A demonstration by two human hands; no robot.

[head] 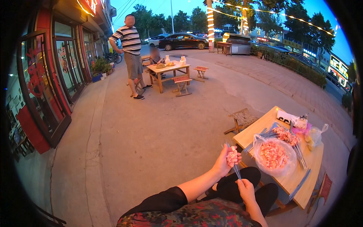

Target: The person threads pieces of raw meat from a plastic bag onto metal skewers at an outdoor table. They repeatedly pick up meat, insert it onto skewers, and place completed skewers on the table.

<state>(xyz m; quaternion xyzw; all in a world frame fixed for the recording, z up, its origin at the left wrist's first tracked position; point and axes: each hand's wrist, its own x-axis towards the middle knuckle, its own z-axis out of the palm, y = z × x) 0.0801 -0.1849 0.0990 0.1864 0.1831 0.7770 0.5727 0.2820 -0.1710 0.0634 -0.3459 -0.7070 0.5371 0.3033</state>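
Note:
My left hand [222, 162] is closed around pale pink meat chunks [232, 156] on a small bundle of thin metal skewers [237, 172]. Below it, my right hand [246, 189] grips the lower ends of the same skewers, above my lap. To the right, a basin lined with clear plastic [290, 164] holds a heap of cut raw meat [273, 154] on a low wooden table [310, 176]. Behind the basin lie several loaded meat skewers [286, 135]. Bare metal skewers [300, 184] rest by the near table edge.
A white printed package [292, 119] and a clear plastic bag [317, 136] lie at the table's far side. A folding stool [244, 119] stands beyond it. Farther off, a person [130, 51] stands beside another table [170, 68], where someone sits. Glass doors [42, 85] line the left.

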